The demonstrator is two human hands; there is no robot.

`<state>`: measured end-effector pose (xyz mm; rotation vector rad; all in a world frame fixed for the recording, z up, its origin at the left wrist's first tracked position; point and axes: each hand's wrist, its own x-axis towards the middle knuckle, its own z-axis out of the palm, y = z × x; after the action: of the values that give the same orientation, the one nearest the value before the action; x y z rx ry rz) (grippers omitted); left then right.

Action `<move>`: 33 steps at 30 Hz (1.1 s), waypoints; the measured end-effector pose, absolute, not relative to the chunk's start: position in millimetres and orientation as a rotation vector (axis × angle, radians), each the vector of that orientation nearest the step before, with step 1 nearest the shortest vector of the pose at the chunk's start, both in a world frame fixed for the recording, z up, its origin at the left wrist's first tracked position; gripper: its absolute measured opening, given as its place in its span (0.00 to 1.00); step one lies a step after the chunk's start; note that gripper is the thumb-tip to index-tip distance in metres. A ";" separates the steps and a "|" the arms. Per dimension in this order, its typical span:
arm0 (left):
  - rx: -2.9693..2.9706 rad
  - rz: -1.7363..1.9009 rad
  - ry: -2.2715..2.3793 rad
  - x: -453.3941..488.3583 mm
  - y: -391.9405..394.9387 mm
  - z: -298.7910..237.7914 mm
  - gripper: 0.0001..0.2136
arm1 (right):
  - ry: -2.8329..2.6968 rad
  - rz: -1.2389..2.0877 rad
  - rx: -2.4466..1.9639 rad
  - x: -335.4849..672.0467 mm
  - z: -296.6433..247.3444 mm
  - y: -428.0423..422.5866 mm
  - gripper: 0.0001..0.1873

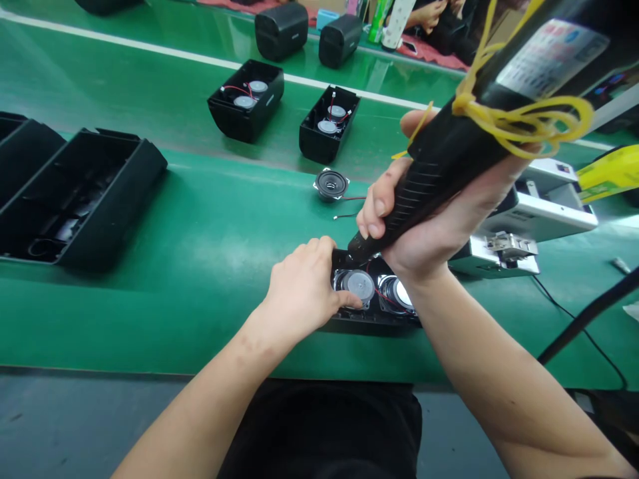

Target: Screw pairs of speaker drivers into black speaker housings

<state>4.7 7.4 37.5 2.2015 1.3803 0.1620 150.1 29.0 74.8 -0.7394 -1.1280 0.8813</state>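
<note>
A black speaker housing lies on the green belt in front of me, with two round speaker drivers set in it. My left hand grips the housing's left end, its thumb resting on the left driver. My right hand is closed around a black electric screwdriver bound with yellow rubber bands. The tool slants down with its tip at the housing's top edge, just above the left driver.
A loose speaker driver with red and black wires lies behind the housing. Two open housings with drivers sit further back; large empty black shells lie left. A white fixture stands right, with a black cable.
</note>
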 end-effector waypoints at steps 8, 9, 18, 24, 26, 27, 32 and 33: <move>2.212 0.170 1.374 4.3 8.5 36.6 0.35 | -1.127 0.895 -0.728 145.9 74.2 24.9 0.35; 2.212 0.172 1.374 4.2 8.6 36.5 0.35 | -1.117 0.892 -0.755 145.2 75.2 24.6 0.36; 2.198 0.159 1.379 4.2 8.2 38.8 0.33 | -1.089 0.911 -0.801 141.2 68.5 24.4 0.36; 2.222 0.172 1.365 3.8 7.7 38.2 0.31 | -1.113 0.953 -0.727 138.6 63.7 20.2 0.34; 2.237 0.162 1.360 3.6 8.0 39.0 0.29 | -1.145 0.979 -0.699 140.1 60.4 19.8 0.35; 2.246 0.155 1.360 3.5 8.3 39.5 0.29 | -1.157 1.000 -0.691 141.3 58.2 19.7 0.36; 2.271 0.118 1.366 4.2 9.6 41.7 0.27 | -1.195 1.060 -0.668 147.8 44.9 20.5 0.38; 2.272 0.109 1.362 4.7 10.0 42.1 0.27 | -1.211 1.064 -0.654 148.3 43.3 20.6 0.39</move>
<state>4.7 10.0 42.1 2.2720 1.3621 0.1088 148.3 20.6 43.3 -0.6537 -1.2110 1.0641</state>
